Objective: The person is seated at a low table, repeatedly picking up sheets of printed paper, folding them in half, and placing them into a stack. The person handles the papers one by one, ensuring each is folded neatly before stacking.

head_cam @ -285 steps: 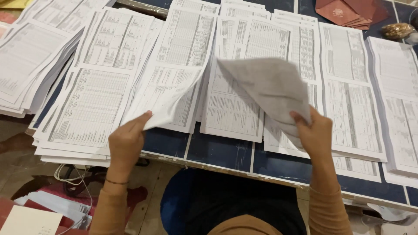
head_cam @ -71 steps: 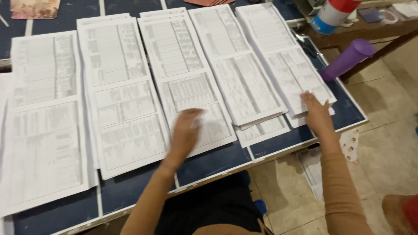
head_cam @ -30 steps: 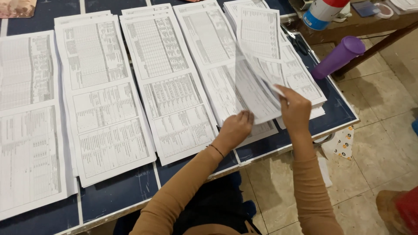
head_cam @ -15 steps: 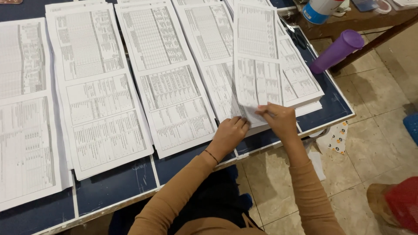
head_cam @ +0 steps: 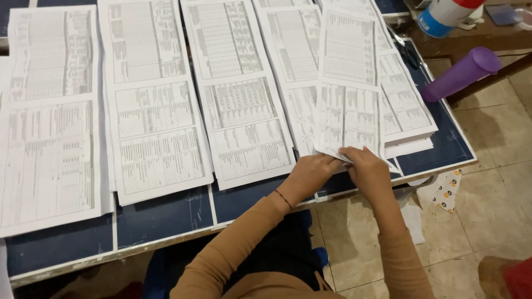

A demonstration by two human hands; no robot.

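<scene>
Sheet (head_cam: 350, 94), a long printed one, lies over the stacks near the table's right end, its lower edge lifted at the table's near side. Both my hands meet at that lower edge. My left hand (head_cam: 308, 176) grips the edge from the left, fingers curled around the paper. My right hand (head_cam: 370, 170) pinches the same edge from the right, thumb and fingers closed on it. The two hands are touching or nearly touching each other; which, I cannot tell.

Under the sheet sits a stack (head_cam: 407, 105) of like pages, its corner showing to the right of my right hand. Further stacks lie side by side to the left: one (head_cam: 241, 88) just beside my left hand, another (head_cam: 149, 99) past it, and a last one (head_cam: 50, 116) at the far left. All carry dense tables of small print, not legible.

Table (head_cam: 166, 213) is dark blue with pale seams and a pale rim. A thin band circles my left wrist (head_cam: 284, 199). Both sleeves are tan.

Off the table's right end, a purple tube (head_cam: 460, 75) lies tilted. Beyond it stands a white container (head_cam: 443, 14) with a blue base. The floor (head_cam: 487, 182) is beige tile, with a small patterned bag (head_cam: 443, 188) hanging at the table corner.
</scene>
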